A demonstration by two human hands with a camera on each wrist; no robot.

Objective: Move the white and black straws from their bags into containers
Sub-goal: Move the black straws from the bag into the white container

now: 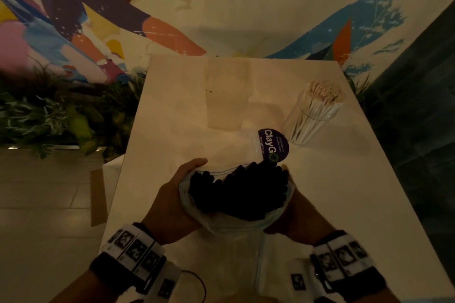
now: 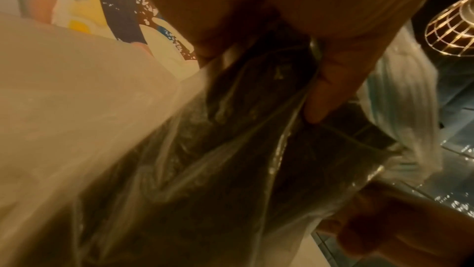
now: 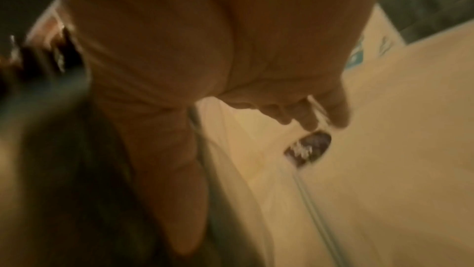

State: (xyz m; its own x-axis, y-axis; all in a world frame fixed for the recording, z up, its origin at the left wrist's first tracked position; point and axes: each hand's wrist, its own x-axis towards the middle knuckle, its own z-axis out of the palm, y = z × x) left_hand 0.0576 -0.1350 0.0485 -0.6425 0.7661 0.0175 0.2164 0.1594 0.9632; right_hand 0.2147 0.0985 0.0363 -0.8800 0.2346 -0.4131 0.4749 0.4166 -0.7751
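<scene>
Two hands hold one clear plastic bag (image 1: pixel 236 225) of black straws (image 1: pixel 240 192) between them, above the near part of the white bench (image 1: pixel 172 106). The left hand (image 1: pixel 172 204) cups the bag's left side, fingers curled round the plastic; from the left wrist a fingertip (image 2: pixel 318 109) is seen pressing into a fold of it. The straw ends bunch out of the bag's open mouth, pointing away from the person. The right hand (image 1: pixel 295 219) grips the right side of the bag, mostly hidden behind it; the right wrist view is too blurred to show its fingers clearly. Just beyond the hands lies a clear container with a dark round ClayGo label (image 1: pixel 273 144), on its side. Farther off, to the right of the right hand, stands a clear container (image 1: pixel 309 128) packed with white straws (image 1: pixel 317 106).
</scene>
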